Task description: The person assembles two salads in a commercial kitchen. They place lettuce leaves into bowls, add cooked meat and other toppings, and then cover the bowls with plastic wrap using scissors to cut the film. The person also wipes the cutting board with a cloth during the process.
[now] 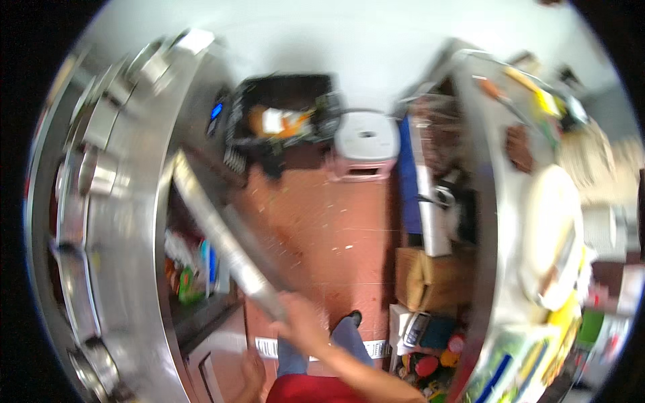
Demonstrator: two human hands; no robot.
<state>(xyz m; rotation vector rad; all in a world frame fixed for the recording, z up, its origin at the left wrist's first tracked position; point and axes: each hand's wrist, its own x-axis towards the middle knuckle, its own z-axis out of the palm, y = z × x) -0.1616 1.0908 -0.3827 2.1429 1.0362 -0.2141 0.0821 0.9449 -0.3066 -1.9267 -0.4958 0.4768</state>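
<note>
My right hand [300, 324] is closed on the free end of a swung-out cabinet door [225, 235], a pale, blurred panel slanting out from the steel counter on the left. Past that door the cabinet's inside shows, with several packages and a green item [188, 285] in it. My left hand [252, 369] is low in the view, beside a closed cabinet door [218, 366] with a dark handle. Blur hides its fingers, so I cannot see whether it grips anything.
Steel counter [134, 221] with metal containers runs along the left. Ahead stand a black crate [285, 80] and a pink stool [363, 171] with a grey top. At right, another counter [494, 134] holds a cream oval board [554, 228]; boxes [430, 279] fill the shelves below.
</note>
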